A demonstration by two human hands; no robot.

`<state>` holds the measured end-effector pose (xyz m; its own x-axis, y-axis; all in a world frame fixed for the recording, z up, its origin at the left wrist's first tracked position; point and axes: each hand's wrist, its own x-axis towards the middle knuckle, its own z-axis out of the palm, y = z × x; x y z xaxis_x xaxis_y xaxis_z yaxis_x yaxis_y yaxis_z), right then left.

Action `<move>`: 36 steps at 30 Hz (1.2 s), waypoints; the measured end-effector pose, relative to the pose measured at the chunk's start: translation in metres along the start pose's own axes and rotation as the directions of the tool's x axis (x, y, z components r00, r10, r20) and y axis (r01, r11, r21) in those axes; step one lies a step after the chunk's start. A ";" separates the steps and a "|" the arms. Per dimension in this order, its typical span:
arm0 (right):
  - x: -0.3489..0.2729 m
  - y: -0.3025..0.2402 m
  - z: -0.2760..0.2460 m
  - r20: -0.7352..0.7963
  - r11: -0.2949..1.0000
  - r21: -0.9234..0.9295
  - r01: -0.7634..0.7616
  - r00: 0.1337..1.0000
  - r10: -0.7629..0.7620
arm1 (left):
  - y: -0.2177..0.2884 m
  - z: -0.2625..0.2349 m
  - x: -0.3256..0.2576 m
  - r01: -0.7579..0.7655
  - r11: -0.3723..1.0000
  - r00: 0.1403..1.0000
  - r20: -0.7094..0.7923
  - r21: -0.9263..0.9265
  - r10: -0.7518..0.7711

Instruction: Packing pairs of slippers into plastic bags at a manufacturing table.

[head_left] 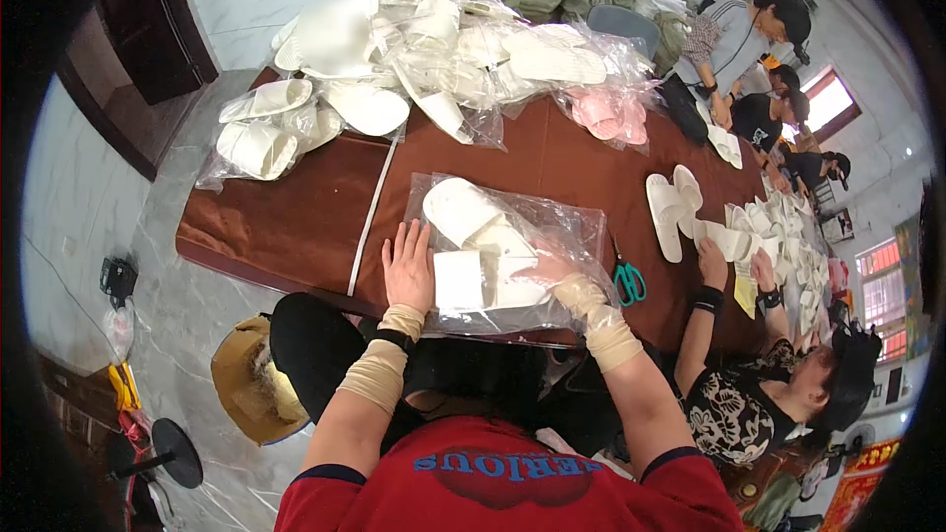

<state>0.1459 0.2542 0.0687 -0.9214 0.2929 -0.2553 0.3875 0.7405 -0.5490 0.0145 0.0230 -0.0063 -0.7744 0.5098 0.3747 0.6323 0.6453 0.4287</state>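
Observation:
A pair of white slippers (459, 279) lies in a clear plastic bag (581, 224) at the table's near edge. My left hand (409, 261) rests flat beside the bag's left side, fingers stretched out and a little apart, holding nothing. On the other side, my right hand (554, 268) reaches inside the bag against the slippers. Glare and folds of plastic blur its fingers, so their grip does not show. Both my wrists are wrapped in beige bands. Teal-handled scissors (629, 281) lie right of the bag.
Bagged white slippers (365, 106) are heaped on the table's far side, with bagged pink slippers (601, 114) beside them. A co-worker (754, 384) at my right handles white slippers from a pile (788, 246). Several others work farther along. A cardboard box (241, 389) stands on the floor at left.

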 end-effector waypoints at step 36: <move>0.007 0.038 -0.091 -0.070 0.979 0.015 0.203 0.977 -0.202 | -0.037 -0.013 0.018 0.238 0.624 0.971 0.191 -0.744 -0.143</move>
<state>0.1514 0.3400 0.1180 -0.9803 0.1793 -0.0828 0.1926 0.7755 -0.6012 -0.0221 0.0011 -0.0048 -0.8466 0.5119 0.1456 0.2275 0.1008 0.9685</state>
